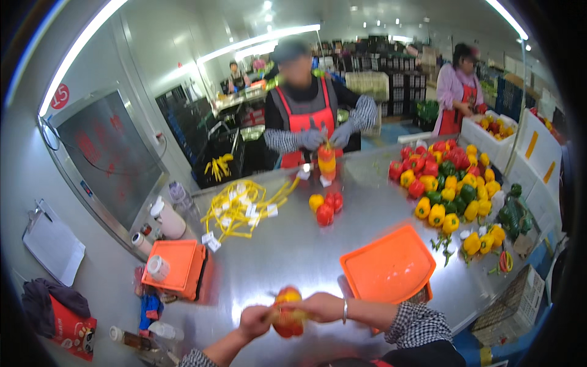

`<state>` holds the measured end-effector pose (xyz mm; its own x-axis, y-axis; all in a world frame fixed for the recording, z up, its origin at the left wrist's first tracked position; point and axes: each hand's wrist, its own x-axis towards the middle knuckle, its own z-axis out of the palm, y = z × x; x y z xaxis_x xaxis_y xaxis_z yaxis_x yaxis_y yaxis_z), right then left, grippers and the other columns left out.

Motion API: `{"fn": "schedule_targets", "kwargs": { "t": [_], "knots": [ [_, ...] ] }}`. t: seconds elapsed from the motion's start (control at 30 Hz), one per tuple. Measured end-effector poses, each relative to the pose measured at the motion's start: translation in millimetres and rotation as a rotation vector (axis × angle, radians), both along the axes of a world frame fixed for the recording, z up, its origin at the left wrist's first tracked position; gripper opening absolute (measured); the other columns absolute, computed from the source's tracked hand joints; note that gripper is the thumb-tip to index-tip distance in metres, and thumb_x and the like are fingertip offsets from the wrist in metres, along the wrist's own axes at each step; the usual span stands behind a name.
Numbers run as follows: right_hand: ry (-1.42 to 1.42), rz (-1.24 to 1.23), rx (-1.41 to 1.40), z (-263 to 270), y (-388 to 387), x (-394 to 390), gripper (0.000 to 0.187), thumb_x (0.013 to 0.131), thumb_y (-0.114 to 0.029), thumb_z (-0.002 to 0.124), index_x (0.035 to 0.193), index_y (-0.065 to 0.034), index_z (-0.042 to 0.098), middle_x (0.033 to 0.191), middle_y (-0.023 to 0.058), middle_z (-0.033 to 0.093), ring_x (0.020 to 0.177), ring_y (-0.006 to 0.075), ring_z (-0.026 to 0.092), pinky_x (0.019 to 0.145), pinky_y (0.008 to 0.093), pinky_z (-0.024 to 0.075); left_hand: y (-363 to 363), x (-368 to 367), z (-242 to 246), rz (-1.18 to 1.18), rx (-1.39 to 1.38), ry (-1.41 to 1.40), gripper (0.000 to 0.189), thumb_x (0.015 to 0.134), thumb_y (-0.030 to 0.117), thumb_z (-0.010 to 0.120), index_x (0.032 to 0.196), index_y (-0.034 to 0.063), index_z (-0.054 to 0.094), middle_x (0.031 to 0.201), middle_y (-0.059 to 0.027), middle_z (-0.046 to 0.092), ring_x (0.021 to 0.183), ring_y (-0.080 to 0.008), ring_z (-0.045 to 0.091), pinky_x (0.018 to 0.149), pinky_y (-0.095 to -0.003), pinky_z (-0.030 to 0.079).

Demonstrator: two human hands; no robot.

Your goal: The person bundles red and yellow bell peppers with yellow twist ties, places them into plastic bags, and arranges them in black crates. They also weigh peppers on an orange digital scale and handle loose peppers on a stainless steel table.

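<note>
Low in the middle, my left hand [254, 322] and my right hand [322, 307] meet around a bundle of red and yellow bell peppers [289, 328]. A blurred yellowish strip stretches between my fingers across the bundle; its kind is hard to tell. A wide metal bangle is on my right wrist. An orange plastic tray [390, 266] lies just beyond my right forearm. Further forward are loose red and yellow peppers [325, 214]. Yellow tie strips with white tags [243, 206] lie tangled to the left. Across the table, a co-worker's gloved hands hold a stacked pepper bundle [327, 160].
A large pile of red, yellow and green peppers [447, 183] covers the table's far right. An orange lidded box [172, 266] bearing a white cup, a pink thermos jug [168, 219] and glass bottles [133, 340] line the left side. Another person stands by a white foam box [490, 126].
</note>
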<state>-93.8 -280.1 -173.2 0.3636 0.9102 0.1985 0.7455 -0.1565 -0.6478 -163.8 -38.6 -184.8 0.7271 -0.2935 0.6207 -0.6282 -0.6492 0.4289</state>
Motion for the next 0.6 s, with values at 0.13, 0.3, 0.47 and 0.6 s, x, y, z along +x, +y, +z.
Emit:
{"fn": "schedule_targets", "kwargs": {
  "t": [0.13, 0.3, 0.47, 0.6],
  "knots": [
    [-0.038, 0.057, -0.340, 0.1, 2.1, -0.1, 0.045, 0.097, -0.023, 0.041, 0.142, -0.0215, 0.039, 0.096, 0.0196, 0.065, 0.083, 0.0390, 0.063, 0.073, 0.0425, 0.0517, -13.0, -7.7, 30.0, -0.280, 0.255, -0.208, 0.019, 0.064, 0.006, 0.067, 0.082, 0.0112, 0.069, 0.057, -0.0068, 0.053, 0.050, -0.0273, 0.053, 0.047, -0.0376, 0.043],
    [-0.314, 0.218, -0.304, 49.4, -18.8, -42.5, 0.019, 0.093, -0.020, 0.045, 0.102, -0.0064, 0.055, 0.096, 0.0186, 0.065, 0.083, 0.0374, 0.063, 0.067, 0.0430, 0.0516, -34.1, -19.2, 22.7, -0.226, 0.331, 0.484, 0.025, 0.080, 0.035, 0.065, 0.084, 0.0097, 0.065, 0.080, -0.0138, 0.065, 0.069, -0.0355, 0.063, 0.062, -0.0427, 0.049],
    [-0.187, 0.172, 0.186, 82.4, -13.4, -63.8, 0.027, 0.080, -0.003, 0.063, 0.105, -0.0105, 0.065, 0.084, 0.0103, 0.066, 0.074, 0.0301, 0.063, 0.062, 0.0359, 0.0520, -25.9, -40.2, 7.5, -0.517, 0.185, 0.737, 0.034, 0.076, 0.024, 0.074, 0.105, 0.0111, 0.063, 0.079, -0.0144, 0.065, 0.074, -0.0301, 0.065, 0.069, -0.0379, 0.051],
    [0.561, -0.102, 0.349, 30.2, -34.5, -49.9, 0.091, 0.062, -0.033, 0.089, 0.136, -0.0049, 0.044, 0.134, 0.0117, 0.050, 0.122, 0.0215, 0.050, 0.104, 0.0358, 0.0399, -39.0, -7.0, 6.0, -0.710, -0.081, 0.688, 0.027, 0.076, 0.017, 0.074, 0.102, 0.0093, 0.067, 0.093, -0.0113, 0.068, 0.079, -0.0231, 0.066, 0.074, -0.0354, 0.051]
  ]
}}
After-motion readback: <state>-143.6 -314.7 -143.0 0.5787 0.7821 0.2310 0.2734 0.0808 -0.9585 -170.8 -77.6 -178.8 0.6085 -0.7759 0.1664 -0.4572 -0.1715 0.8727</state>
